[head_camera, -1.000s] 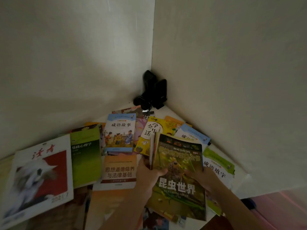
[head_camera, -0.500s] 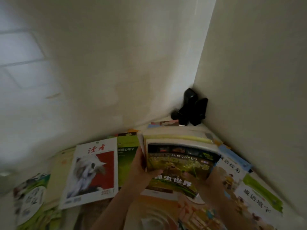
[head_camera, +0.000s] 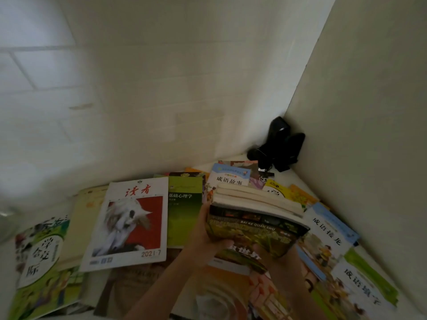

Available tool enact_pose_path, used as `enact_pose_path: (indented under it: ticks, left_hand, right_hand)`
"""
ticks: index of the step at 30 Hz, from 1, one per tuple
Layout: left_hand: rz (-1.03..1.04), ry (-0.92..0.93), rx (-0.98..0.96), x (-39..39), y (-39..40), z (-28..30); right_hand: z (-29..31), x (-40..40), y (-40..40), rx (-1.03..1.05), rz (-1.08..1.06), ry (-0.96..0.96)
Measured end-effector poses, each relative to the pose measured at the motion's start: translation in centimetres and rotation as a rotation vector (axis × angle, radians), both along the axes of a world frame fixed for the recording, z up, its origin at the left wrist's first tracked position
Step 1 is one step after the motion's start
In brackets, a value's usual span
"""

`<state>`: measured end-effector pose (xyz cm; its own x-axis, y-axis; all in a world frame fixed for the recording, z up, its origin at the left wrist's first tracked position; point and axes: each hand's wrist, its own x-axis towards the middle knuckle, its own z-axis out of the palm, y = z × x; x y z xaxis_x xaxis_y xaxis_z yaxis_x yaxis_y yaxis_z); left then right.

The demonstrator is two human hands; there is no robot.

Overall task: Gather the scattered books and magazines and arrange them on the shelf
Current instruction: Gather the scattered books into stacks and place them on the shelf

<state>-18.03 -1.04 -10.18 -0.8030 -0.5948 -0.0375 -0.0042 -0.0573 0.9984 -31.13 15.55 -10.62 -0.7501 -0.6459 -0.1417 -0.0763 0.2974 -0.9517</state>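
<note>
A stack of books (head_camera: 256, 209), the insect encyclopedia in front, is clamped between the left hand (head_camera: 209, 234) and the right hand (head_camera: 275, 252) above the scattered magazines (head_camera: 134, 222), probably so that its edges are squared for the shelf

Two bare forearms come in from about 6 o'clock, with no sleeve, watch or band showing on either. The left hand (head_camera: 203, 236) wears no glove or ring that shows. The right hand (head_camera: 280, 259) is likewise bare, its outline soft in the dim, blurred light.
</note>
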Motion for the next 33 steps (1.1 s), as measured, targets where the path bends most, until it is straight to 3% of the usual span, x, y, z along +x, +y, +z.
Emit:
enact_pose_path:
  ticks: [7, 12, 14, 16, 20, 23, 29, 33]
  left_hand:
    - [-0.039, 0.033, 0.033, -0.1, -0.3, -1.1]
    - [0.069, -0.088, 0.106, 0.4, -1.6, 0.9]
    - [0.122, -0.176, 0.028, 1.7, -2.5, 2.6]
    - [0.199, -0.199, 0.103, 3.8, -3.7, 4.5]
    - [0.362, -0.184, 0.346, 9.2, -7.5, 8.5]
    - [0.407, -0.248, 0.422, 13.8, -11.1, 9.7]
    - [0.482, -0.392, 0.518, 18.0, -15.8, 4.7]
    - [0.444, -0.590, 0.346, 17.9, -19.4, -7.6]
  right_hand:
    - [-0.3, -0.9, 0.0, 0.047, 0.039, -0.003]
    - [4.1, -0.4, -2.0, 0.032, 0.032, 0.069]
    - [6.6, 0.2, -3.5, 0.037, 0.029, 0.075]
    - [8.9, 1.3, -5.6, 0.057, 0.074, 0.080]
    - [11.7, 5.0, -12.5, 0.085, 0.145, -0.082]
    - [12.1, 8.5, -17.9, 0.180, 0.227, -0.222]
    - [8.6, 12.6, -24.0, 0.334, 0.330, -0.235]
    - [5.7, 13.1, -24.1, 0.432, 0.307, -0.249]
